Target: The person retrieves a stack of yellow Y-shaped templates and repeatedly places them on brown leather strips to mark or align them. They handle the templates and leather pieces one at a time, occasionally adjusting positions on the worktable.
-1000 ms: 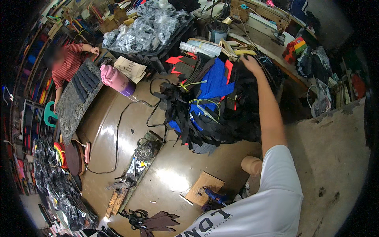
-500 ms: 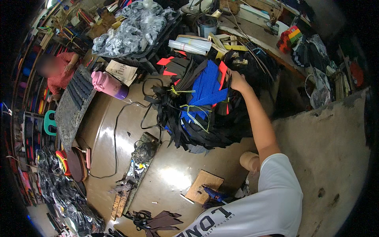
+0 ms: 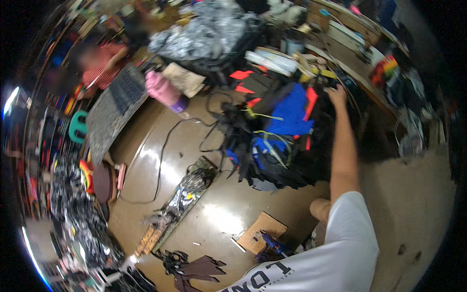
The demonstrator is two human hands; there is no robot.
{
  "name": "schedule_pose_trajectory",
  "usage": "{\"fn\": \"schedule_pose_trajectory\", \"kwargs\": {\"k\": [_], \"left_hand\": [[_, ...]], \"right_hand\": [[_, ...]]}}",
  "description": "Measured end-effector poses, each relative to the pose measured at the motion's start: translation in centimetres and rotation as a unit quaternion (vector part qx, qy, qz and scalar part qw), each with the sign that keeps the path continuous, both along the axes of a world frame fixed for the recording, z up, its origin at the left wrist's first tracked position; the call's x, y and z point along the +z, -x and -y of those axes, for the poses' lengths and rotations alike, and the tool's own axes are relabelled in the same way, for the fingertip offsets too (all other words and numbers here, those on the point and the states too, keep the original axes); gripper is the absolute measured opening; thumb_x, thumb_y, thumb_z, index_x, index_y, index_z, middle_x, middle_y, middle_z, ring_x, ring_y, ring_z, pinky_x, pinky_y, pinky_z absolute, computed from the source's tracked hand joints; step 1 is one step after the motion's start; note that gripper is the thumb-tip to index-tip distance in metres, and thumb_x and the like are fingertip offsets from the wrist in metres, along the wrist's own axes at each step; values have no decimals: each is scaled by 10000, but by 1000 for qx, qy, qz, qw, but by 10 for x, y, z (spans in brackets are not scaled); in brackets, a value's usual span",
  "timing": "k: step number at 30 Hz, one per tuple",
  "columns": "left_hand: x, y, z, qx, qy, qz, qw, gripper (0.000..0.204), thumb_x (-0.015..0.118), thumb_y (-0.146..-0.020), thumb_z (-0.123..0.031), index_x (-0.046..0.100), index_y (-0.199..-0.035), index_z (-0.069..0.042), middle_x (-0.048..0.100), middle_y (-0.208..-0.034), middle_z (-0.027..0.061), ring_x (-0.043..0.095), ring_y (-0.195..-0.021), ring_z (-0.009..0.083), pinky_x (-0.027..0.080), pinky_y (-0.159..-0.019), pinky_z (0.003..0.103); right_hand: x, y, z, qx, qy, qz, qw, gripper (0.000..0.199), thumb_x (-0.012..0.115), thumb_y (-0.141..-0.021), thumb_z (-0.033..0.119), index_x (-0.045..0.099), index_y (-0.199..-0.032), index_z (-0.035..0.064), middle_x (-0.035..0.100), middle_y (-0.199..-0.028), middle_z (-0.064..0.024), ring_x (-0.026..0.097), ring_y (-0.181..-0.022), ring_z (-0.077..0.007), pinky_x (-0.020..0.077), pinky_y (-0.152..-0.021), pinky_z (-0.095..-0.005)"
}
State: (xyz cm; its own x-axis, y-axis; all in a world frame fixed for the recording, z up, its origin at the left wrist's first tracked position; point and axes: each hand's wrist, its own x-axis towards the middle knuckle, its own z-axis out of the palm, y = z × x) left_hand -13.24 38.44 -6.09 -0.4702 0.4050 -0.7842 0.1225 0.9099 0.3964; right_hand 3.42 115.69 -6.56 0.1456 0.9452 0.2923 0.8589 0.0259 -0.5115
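Note:
My right hand (image 3: pixel 336 93) reaches out at the end of a stretched right arm, beyond the far right side of a heap of black strips (image 3: pixel 306 168). Blur smears its fingers, so I cannot make out whether they grip anything. Close by lies a yellow strip (image 3: pixel 324 73). On the heap rest a bundle of flat blue strips (image 3: pixel 290 112), dark grey strips (image 3: pixel 260 87) and pointed red-orange pieces (image 3: pixel 310 103). Thin yellow-green ties (image 3: pixel 277 138) loop around some bundles. My left hand is out of view.
A pink and purple bottle (image 3: pixel 165 91) stands near a black cord (image 3: pixel 160 165). Nearer lie a blue glue gun (image 3: pixel 273 242) on a cardboard piece (image 3: pixel 262 231) and brown strips (image 3: pixel 199 270). A plastic-wrapped pile (image 3: pixel 204 36) sits behind. A person in red stripes (image 3: pixel 103 65) is at far left.
My right hand has moved from beside the blue strips to farther right and away, past the heap. The view has swung, so the table's things appear shifted right.

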Motion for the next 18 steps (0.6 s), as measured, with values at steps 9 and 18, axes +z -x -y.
{"fn": "schedule_pose_trajectory", "kwargs": {"k": [9,18], "left_hand": [[-11,-19,3,77,-4,-13,997,496,576,-933,-427,578,-1330,-131,560,-1356,207,565,-1203,352,445,-1007,434],[-25,-42,33,123,-19,-23,992,499,583,-926,-430,578,-1330,-137,560,-1357,210,564,-1204,359,443,-1008,439]], "right_hand": [[57,-5,-21,134,74,80,985,207,666,-882,238,713,-905,38,711,-905,-173,680,-873,-352,551,-770,-502],[195,58,64,44,-16,231,972,404,759,-797,144,601,-1147,18,671,-1064,-187,651,-1004,-373,573,-765,-489]]}}
